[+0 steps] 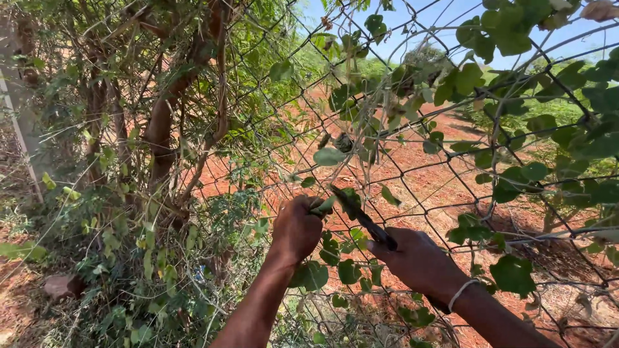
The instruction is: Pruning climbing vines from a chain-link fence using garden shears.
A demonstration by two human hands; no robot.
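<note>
My left hand (296, 229) is closed around a green vine stem (324, 205) that climbs a wire chain-link fence (412, 174). My right hand (418, 259) grips a dark cutting tool (361, 216), a knife or shears, whose tip points up and left and meets the stem right beside my left fist. A thin white band sits on my right wrist. Round green vine leaves (512, 274) hang all over the wire around both hands.
A tangle of brown woody trunks (164, 116) and shrub branches fills the left side against the fence. Behind the wire lies red bare soil (438, 187) with green bushes further off. A reddish stone (61, 285) rests on the ground at lower left.
</note>
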